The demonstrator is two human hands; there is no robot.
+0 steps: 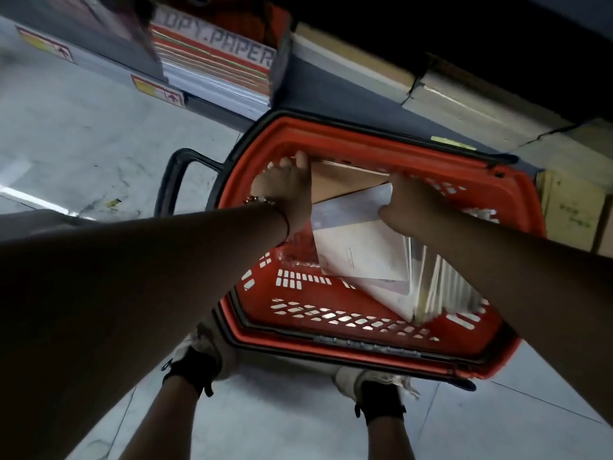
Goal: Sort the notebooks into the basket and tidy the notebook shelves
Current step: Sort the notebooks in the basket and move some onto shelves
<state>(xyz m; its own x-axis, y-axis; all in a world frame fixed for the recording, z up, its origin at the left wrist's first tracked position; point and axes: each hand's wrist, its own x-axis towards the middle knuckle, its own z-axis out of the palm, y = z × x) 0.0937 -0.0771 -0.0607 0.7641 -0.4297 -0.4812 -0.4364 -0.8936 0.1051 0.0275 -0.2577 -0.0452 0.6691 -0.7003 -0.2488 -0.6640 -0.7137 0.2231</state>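
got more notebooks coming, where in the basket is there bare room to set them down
The bare patch is the near-left floor of the red basket, between its near wall and the white notebooks. The far and right side are crowded: the left hand and right hand hold the brown notebook there, beside upright white ones.

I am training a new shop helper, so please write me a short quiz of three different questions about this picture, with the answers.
1. True or false: the basket stands on a shelf.
2. Which colour is the notebook that the left hand holds? A) brown B) blue C) green
3. Fill in: the big printed word on the stacked packs near the basket ends in "___".

Key
1. False: it stands on the floor, in front of the person's shoes.
2. A: the brown notebook; the right hand holds white ones.
3. PAPER.
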